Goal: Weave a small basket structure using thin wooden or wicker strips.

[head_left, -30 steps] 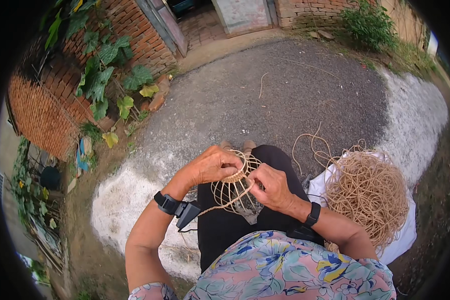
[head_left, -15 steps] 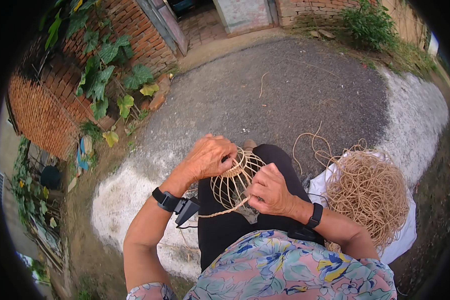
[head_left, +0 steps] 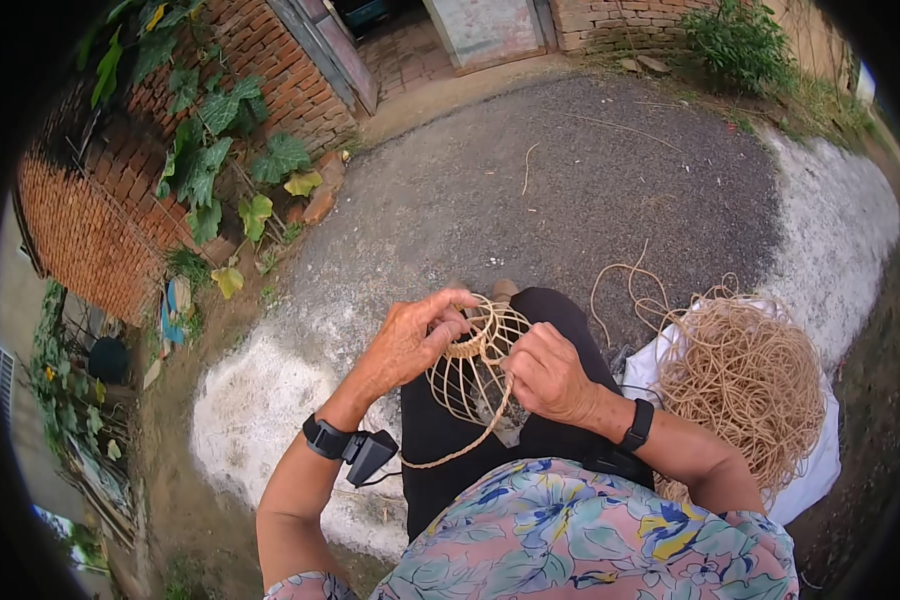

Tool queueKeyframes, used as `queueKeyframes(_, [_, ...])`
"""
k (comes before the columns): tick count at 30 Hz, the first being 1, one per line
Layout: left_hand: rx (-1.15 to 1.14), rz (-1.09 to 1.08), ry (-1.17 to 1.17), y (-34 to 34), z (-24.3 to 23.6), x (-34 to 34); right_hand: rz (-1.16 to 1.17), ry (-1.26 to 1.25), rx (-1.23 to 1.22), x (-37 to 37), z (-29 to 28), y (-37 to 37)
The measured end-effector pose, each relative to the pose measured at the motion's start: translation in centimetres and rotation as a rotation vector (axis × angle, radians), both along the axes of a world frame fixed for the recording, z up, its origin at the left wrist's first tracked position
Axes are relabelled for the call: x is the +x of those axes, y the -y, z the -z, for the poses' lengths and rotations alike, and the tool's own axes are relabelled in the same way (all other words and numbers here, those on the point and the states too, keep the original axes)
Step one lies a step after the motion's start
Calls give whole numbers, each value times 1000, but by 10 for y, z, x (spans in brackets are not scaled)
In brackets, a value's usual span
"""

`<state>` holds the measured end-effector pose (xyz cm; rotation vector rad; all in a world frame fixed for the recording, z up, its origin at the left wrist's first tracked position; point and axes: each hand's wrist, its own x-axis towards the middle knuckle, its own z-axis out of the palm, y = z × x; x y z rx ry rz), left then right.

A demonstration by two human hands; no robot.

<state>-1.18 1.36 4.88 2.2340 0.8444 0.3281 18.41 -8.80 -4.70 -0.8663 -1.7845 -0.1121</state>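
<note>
Holds a small basket-like frame [head_left: 475,364] of thin pale ribs in front, over the black trousers [head_left: 576,318]. Grips its woven ring [head_left: 460,350] from the left side with the left hand [head_left: 417,335], the fingers bent and narrow, the thumb lying close to the ring. Pinches with the right hand [head_left: 550,375] a twisted cord [head_left: 473,448] at the right side of the frame, the fingers closed together on it. Cannot tell about touching a rib there also, the fingertips being partly hidden. Lets the cord hang in a curve below the frame, down and leftward to near a small black device [head_left: 372,458]. Wears a dark band [head_left: 638,425] on each wrist, and a flowered shirt [head_left: 590,540]. Has at the right side a large tangled heap [head_left: 740,390] of tan cord upon a white sheet [head_left: 815,480], with some loose loops reaching onto the grey ground [head_left: 610,180]. Faces a pale door [head_left: 485,35] and a brick wall [head_left: 295,80], with a leafy vine [head_left: 205,170] farther to the left.
</note>
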Motion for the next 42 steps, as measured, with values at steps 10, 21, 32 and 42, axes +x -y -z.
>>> queueKeyframes(10, [-22,4,43,4,5,17,4,-69,32,1,-3,6])
queueKeyframes(21, [36,74,49,9,12,20,-32,-147,-66,0,7,9])
queueKeyframes(32, [47,207,-64,-1,18,23,88,133,-136,-1,16,6])
queueKeyframes(42, [7,73,-65,8,17,21,-12,303,-188,9,16,6])
